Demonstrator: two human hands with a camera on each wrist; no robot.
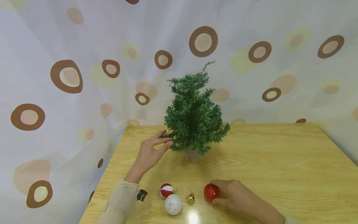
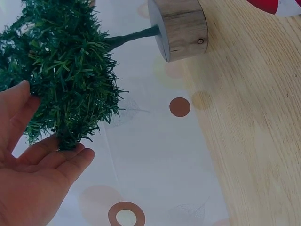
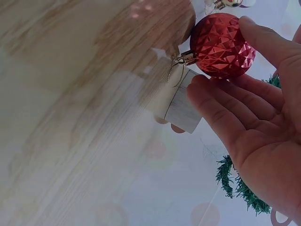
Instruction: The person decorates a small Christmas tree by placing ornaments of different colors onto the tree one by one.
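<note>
A small artificial Christmas tree (image 1: 195,115) stands upright on a round wooden base (image 2: 186,30). At its lower left branches is my left hand (image 1: 151,152). In the left wrist view, the fingers (image 2: 70,162) reach under a branch tip, with the thumb apart from them. My right hand (image 1: 237,197) holds a shiny red Christmas ball (image 1: 211,192) low over the table, between thumb and fingertips. The right wrist view shows the ball's faceted surface, with a gold cap (image 3: 187,58) and a thin loop of string pointing away from the palm.
Left of the red ball lie a small gold ball (image 1: 190,198), a white speckled ball (image 1: 173,204) and a red-and-white ball (image 1: 166,190). A black object (image 1: 142,195) is beside the left sleeve. Behind the wooden table (image 1: 279,161) hangs a patterned curtain (image 1: 237,28).
</note>
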